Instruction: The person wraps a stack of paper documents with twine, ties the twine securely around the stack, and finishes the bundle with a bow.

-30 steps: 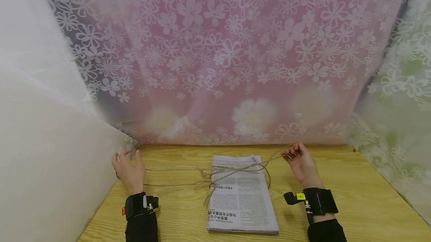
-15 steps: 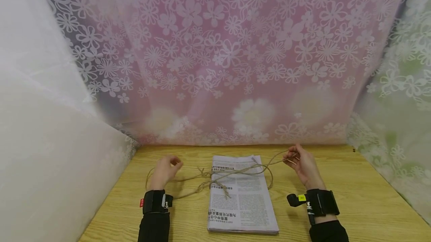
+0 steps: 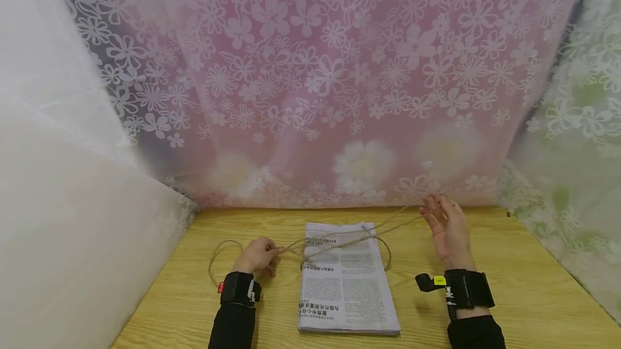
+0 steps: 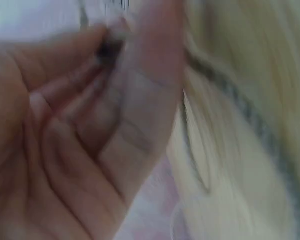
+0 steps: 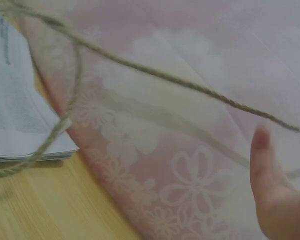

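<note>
A stack of newspapers (image 3: 346,295) lies on the wooden table with brown twine (image 3: 359,241) crossing its upper part. To the left of the stack, my left hand (image 3: 257,256) pinches the twine between thumb and fingers; the left wrist view shows the hand (image 4: 80,130) close up and blurred, with a strand (image 4: 255,122) running down past it. My right hand (image 3: 448,230), raised to the right beyond the stack, holds two strands that stretch from the papers. In the right wrist view one strand (image 5: 175,81) is taut, and the fingertips are mostly out of frame.
A loose loop of twine lies on the table (image 3: 174,295) left of my left hand. Another loop (image 3: 388,254) bulges past the stack's right edge. A pink floral sheet (image 3: 310,122) hangs behind the table, with pale sheets on both sides.
My left hand has come rightward from the far left toward the stack and now pinches the twine. The right hand has moved slightly up and right, drawing the strands straighter.
</note>
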{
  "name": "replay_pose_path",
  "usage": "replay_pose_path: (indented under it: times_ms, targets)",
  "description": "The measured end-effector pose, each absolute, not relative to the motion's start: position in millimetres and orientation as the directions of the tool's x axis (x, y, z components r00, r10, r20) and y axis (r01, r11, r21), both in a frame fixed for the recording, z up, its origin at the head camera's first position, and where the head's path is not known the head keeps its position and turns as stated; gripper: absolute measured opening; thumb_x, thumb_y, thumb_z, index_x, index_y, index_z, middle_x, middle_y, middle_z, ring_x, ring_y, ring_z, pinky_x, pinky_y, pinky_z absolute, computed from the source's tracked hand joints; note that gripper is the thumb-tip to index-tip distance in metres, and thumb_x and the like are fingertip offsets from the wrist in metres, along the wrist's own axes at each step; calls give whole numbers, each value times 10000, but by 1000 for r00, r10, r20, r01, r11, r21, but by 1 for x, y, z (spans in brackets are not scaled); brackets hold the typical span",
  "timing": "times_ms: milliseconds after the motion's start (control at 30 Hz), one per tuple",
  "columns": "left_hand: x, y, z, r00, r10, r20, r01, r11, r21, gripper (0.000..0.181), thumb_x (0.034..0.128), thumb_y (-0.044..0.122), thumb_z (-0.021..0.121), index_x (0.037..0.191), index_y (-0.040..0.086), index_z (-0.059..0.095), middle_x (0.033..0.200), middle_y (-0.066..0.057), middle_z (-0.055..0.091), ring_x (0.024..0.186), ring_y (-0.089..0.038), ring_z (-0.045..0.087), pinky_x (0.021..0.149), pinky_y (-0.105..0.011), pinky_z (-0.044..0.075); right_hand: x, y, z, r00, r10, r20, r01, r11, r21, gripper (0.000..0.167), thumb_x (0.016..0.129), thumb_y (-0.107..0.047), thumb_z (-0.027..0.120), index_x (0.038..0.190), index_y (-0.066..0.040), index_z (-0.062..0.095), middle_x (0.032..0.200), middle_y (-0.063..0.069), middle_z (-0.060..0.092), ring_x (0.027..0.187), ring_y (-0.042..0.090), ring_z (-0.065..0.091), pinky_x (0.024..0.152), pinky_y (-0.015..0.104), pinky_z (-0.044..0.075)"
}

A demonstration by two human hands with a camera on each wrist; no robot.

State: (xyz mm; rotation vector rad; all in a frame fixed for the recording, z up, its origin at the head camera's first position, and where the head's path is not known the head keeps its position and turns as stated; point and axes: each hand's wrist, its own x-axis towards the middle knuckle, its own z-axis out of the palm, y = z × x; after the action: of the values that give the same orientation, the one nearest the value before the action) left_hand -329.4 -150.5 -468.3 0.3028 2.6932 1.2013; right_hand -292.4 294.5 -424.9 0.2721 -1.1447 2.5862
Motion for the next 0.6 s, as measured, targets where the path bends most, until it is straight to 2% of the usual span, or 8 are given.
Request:
replay_pose_path:
  times_ms: [100,233,267,333,400,433,500,600]
  targets:
    - [-333,-173,-467,-994,104,-26,49,663,747,235,1042,106,448,992,-62,603,819,-150,599,658,-216,589,585,-315,454,-292,302,-424,-918,312,246,-394,-639,-661,119,1008,-148,551,969,-42,587,1434,-10,436,1260,87,515,924,290,531]
    - [-332,-199,-466,-995,-78,63,-11,710,705,248,1030,49,382,1099,-118,551,798,-160,543,647,-205,446,589,-320,349,-289,315,-425,-881,465,84,-380,-592,-711,141,981,-177,604,906,-58,614,1364,-44,458,1217,89,474,899,269,524]
    - [-331,-203,-467,-990,-117,73,-32,709,705,273,1019,33,371,1161,-135,533,784,-195,545,623,-204,417,576,-323,336,-288,318,-427,-858,510,55,-367,-535,-761,134,981,-203,606,925,-84,635,1321,-60,479,1194,85,474,907,258,504]
    - [-330,-210,-467,-980,-173,97,-57,712,700,354,993,7,358,1285,-165,464,814,-272,558,606,-213,388,560,-334,320,-286,324,-431,-814,580,32,-310,-387,-869,135,992,-267,588,994,-154,663,1270,-106,504,1223,103,444,1028,295,424]
    - [-330,-212,-467,-975,-196,105,-69,716,695,458,964,-1,362,1389,-173,367,945,-369,573,647,-264,439,580,-356,336,-285,330,-434,-769,637,53,-212,-176,-961,188,1009,-345,542,1068,-209,658,1263,-134,508,1273,123,410,1104,351,331]
    - [-331,-211,-466,-976,-194,97,-73,714,696,497,958,6,364,1424,-163,325,1015,-398,571,652,-298,439,584,-373,327,-284,333,-436,-752,657,62,-147,-75,-986,224,1011,-387,521,1054,-206,646,1243,-127,504,1232,146,417,1078,359,316]
    - [-332,-206,-465,-980,-167,107,-51,732,679,496,974,37,411,1433,-135,339,1170,-402,546,759,-356,513,634,-404,371,-283,338,-437,-755,654,48,-34,34,-999,337,1008,-453,492,1161,-209,666,1341,-42,507,1305,209,389,1131,442,268]
    - [-332,-190,-463,-988,-72,136,34,756,653,413,1003,97,498,1381,-66,464,1249,-332,564,947,-405,589,736,-443,453,-281,344,-437,-785,620,5,136,181,-974,553,1001,-525,431,1275,-96,648,1461,128,472,1299,344,422,1059,518,336]
